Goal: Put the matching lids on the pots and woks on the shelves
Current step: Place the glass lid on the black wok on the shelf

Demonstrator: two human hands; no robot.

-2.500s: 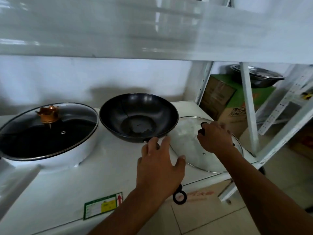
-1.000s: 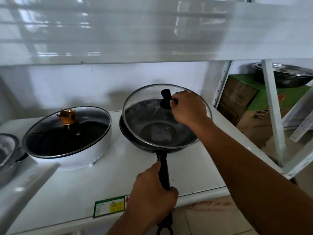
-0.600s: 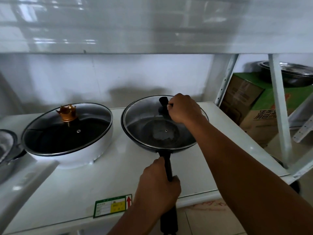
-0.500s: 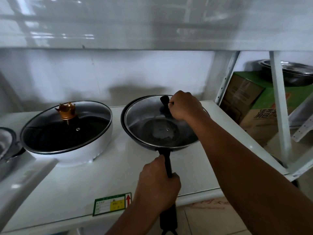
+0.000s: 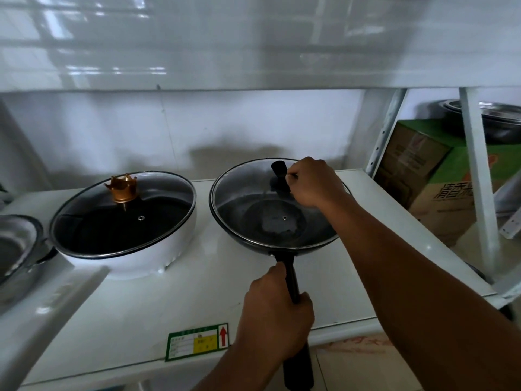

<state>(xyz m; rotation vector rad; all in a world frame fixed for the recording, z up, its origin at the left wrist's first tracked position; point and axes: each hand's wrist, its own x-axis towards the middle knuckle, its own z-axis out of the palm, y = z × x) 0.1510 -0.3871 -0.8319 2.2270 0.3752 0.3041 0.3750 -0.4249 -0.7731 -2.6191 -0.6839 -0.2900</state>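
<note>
A black wok [image 5: 253, 241] stands on the white shelf [image 5: 169, 300], right of centre. A round glass lid [image 5: 248, 204] lies flat on its rim. My right hand [image 5: 313, 183] is closed around the lid's black knob [image 5: 279, 172]. My left hand [image 5: 276, 314] grips the wok's long black handle [image 5: 290, 275], which sticks out over the shelf's front edge. To the left sits a white pot [image 5: 141, 255] covered by a glass lid with a gold crown knob [image 5: 122, 187].
A steel pan [image 5: 17, 246] shows at the far left edge. A white upper shelf [image 5: 253, 46] hangs low overhead. Right of the shelf post [image 5: 386, 131] stands a green and brown carton [image 5: 439, 176] with a metal basin [image 5: 496, 119] on top. A price label [image 5: 197, 341] marks the shelf front.
My right hand carried the glass lid from the shelf's right side onto the wok and lowered it flat. My left hand took hold of the wok handle.
</note>
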